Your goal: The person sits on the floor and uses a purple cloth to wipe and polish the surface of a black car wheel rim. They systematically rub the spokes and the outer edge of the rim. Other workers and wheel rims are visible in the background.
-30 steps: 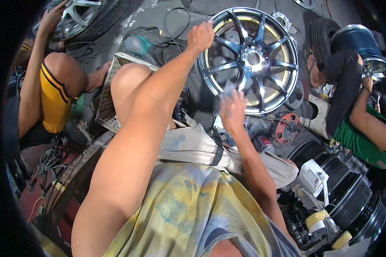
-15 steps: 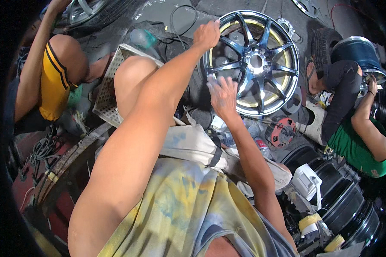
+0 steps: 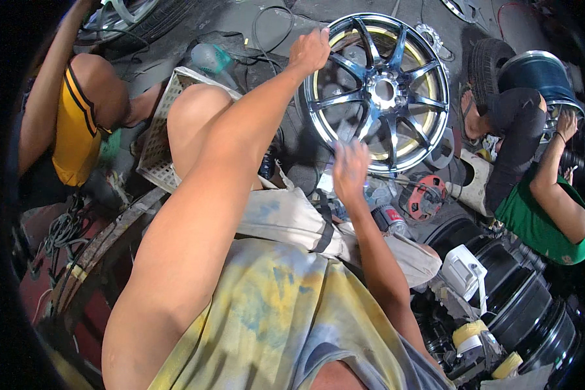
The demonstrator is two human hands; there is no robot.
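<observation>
A chrome multi-spoke wheel rim [image 3: 385, 97] stands in front of me, face toward me, with a yellowish inner band behind its spokes. My left hand [image 3: 310, 50] is closed on the upper left edge of the rim. Close to the rim's lower left edge is my right hand [image 3: 351, 170]. Motion smears its fingers, so I cannot tell whether they touch the metal or hold anything.
A white plastic crate [image 3: 164, 134] sits beside my left knee. A red and black round object [image 3: 424, 197] and a plastic bottle [image 3: 390, 220] lie below the rim. Stacked dark rims [image 3: 526, 312] fill the lower right. Co-workers sit at left and right, one touching a blue rim [image 3: 539, 78].
My right hand has moved right and down along the rim's lower left edge. The rim and my left hand have shifted slightly left in view.
</observation>
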